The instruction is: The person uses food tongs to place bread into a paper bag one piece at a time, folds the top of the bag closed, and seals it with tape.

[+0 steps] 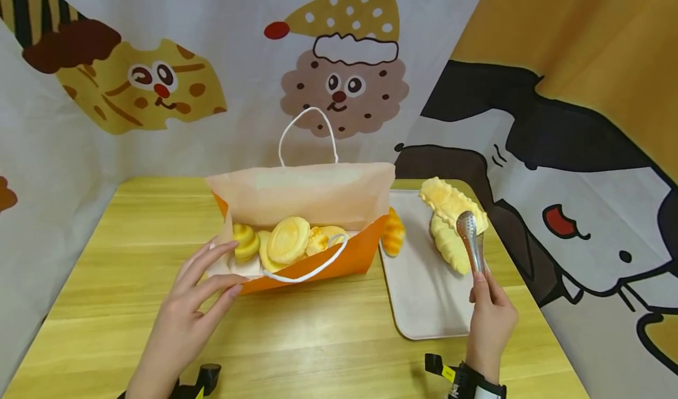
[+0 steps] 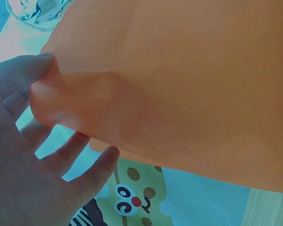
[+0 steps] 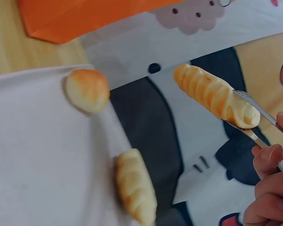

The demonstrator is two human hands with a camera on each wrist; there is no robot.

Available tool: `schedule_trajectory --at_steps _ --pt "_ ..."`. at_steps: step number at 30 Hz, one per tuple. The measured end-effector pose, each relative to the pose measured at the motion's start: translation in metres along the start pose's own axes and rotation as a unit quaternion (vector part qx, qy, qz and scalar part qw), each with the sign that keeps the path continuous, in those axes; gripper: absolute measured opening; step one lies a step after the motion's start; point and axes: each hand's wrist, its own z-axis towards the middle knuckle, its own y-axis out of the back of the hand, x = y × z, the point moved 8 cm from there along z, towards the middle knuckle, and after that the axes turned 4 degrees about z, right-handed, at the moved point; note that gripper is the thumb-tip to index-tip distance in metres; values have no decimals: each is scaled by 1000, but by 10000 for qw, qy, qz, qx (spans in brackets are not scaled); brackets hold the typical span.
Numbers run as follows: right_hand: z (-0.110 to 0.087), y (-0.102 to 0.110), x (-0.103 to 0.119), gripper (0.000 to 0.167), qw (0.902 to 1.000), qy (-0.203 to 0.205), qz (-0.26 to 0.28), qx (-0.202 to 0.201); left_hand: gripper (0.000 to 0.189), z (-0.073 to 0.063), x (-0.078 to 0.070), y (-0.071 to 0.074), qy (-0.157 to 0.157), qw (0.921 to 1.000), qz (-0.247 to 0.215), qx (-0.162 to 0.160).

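Observation:
An orange paper bag with white cord handles lies tilted on the table, its mouth facing me. My left hand pinches the left edge of its mouth between thumb and fingers. Inside sit several bread pieces, among them a yellow swirl bun and a round flat pastry. My right hand grips metal tongs. Between the tong tips is a long ridged bread roll, held up above the tray. A second ridged roll rests on the tray below it.
A small browned bun lies at the tray's far left part, close beside the bag. The wooden table ends at a cartoon-printed cloth hanging behind it and along the right side.

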Motion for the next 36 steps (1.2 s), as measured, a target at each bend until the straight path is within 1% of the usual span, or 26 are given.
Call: schedule_trajectory --at_steps 4,7,9,12,15,17,19,21,23,25,27,29,32,34,35,36 --pt "-3 3 21 34 9989 278 369 4 14 0 1 0 -20 10000 -30 15" --pt "-7 3 41 30 9953 642 715 130 14 0 3 -1 -21 10000 -37 32" --pt "-10 3 55 27 9924 911 792 243 14 0 3 -2 -29 10000 -29 50" --pt "-17 2 73 23 9881 1281 770 371 15 0 4 -3 -38 10000 -6 77" --pt "-25 1 87 22 9834 1488 924 482 14 0 4 -3 -59 9999 18 93" --pt "-29 0 94 23 9811 1538 1042 547 13 0 4 -3 -59 9999 21 105" --pt "-33 -3 102 23 9766 1676 1143 715 14 0 4 -3 -54 9999 39 117" --pt "-36 -7 109 24 9727 1824 1116 907 16 0 4 -3 -34 9999 51 128" --pt "-39 -10 116 25 9707 1951 917 1064 18 0 4 -3 -18 9999 61 137" --pt "-42 -13 123 26 9713 2039 465 1135 19 0 4 -2 -12 9999 53 144" --pt "-46 -16 128 26 9685 2190 -64 1187 16 0 4 -2 -27 9999 41 141" --pt "-50 -20 134 27 9616 2364 -576 1273 12 0 3 -1 -57 9999 23 127" --pt "-55 -29 141 31 9443 2740 -888 1591 8 0 3 0 -87 9999 28 98" --pt "-59 -35 145 33 9300 3021 -927 1876 9 0 4 1 -74 9999 44 96" --pt "-61 -38 147 34 9218 3164 -936 2035 9 -1 4 1 -58 9999 54 100" --pt "-63 -41 150 36 9116 3361 -912 2184 11 -2 5 1 -37 9999 63 109"
